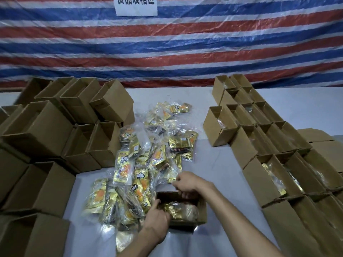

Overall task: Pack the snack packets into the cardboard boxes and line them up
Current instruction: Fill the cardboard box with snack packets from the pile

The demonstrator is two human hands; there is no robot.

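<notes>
A small open cardboard box [201, 213] stands on the table close to me, with gold snack packets [178, 209] inside it. My left hand [156, 217] grips the box's near left corner, thumb over the rim. My right hand [186, 182] is at the far rim, fingers curled down into the box onto the packets. A heap of gold and orange snack packets [141, 164] in clear wrap lies on the table just left of and beyond the box.
Empty open boxes [46, 130] are piled along the left. Filled boxes [274, 164] stand in rows on the right. The white table [213, 164] shows between them. A red, white and blue striped tarp [167, 52] hangs behind.
</notes>
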